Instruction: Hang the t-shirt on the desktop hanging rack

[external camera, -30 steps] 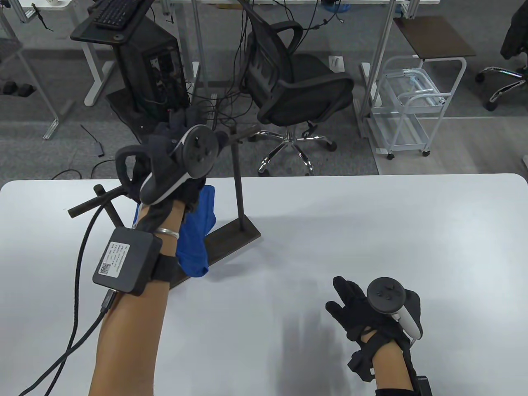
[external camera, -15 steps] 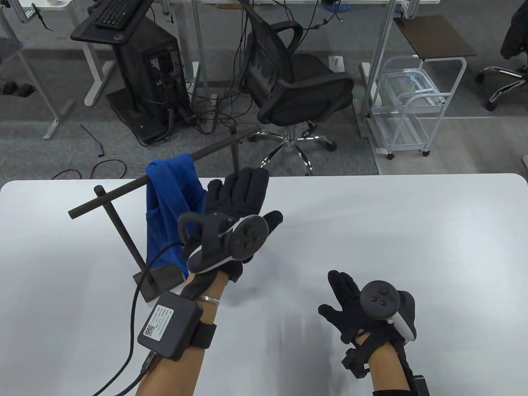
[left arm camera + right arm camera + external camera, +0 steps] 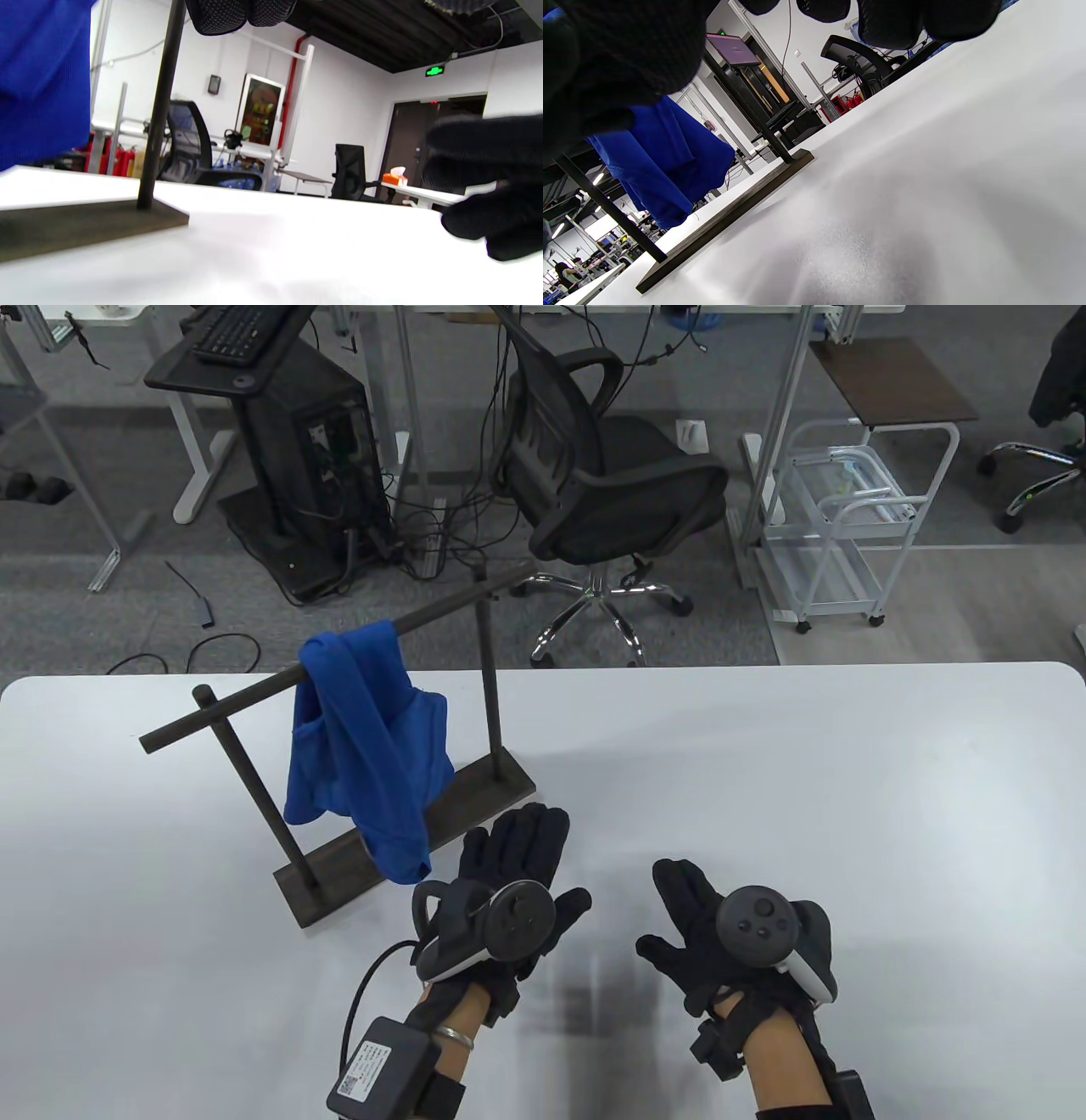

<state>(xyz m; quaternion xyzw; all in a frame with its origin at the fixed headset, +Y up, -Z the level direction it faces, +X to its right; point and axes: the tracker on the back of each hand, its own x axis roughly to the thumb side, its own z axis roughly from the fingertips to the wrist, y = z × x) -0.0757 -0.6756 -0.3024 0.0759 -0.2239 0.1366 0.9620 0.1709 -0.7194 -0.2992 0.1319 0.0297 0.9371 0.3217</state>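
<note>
T-shirt: the blue t-shirt (image 3: pixel 366 746) is draped over the rack's crossbar (image 3: pixel 339 659), hanging down between the two uprights; its lower hem reaches close to the base plate.
Rack: your dark hanging rack (image 3: pixel 407 831) stands on the white desk (image 3: pixel 764 780), at its left side, set at an angle.
Left hand: your left hand (image 3: pixel 509 882) is just to the right of the rack's base, fingers stretched out, gripping nothing, apart from the shirt.
Right hand: your right hand (image 3: pixel 730 937) sits beside the left one, fingers spread, empty, low over the desk.
Beyond the desk: a black office chair (image 3: pixel 611 475) stands on the floor.
</note>
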